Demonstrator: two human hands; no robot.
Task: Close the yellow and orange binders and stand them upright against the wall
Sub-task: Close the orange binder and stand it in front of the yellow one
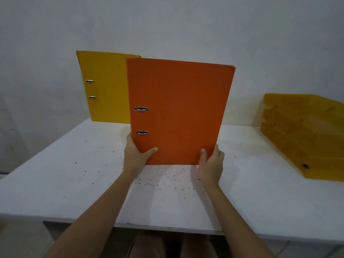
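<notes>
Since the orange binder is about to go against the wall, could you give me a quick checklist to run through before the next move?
1. Orange binder closed: ok, covers look shut.
2. Grip secure: ok, left hand and right hand hold its bottom corners.
3. Binder upright: ok, held upright with a slight tilt.
4. Yellow binder already standing at the wall: ok.
5. Free spot at the wall right of the yellow binder, before the amber paper tray: cannot tell, the orange binder hides it.
6. Orange binder resting on the table: cannot tell, its bottom edge may be lifted.
</notes>
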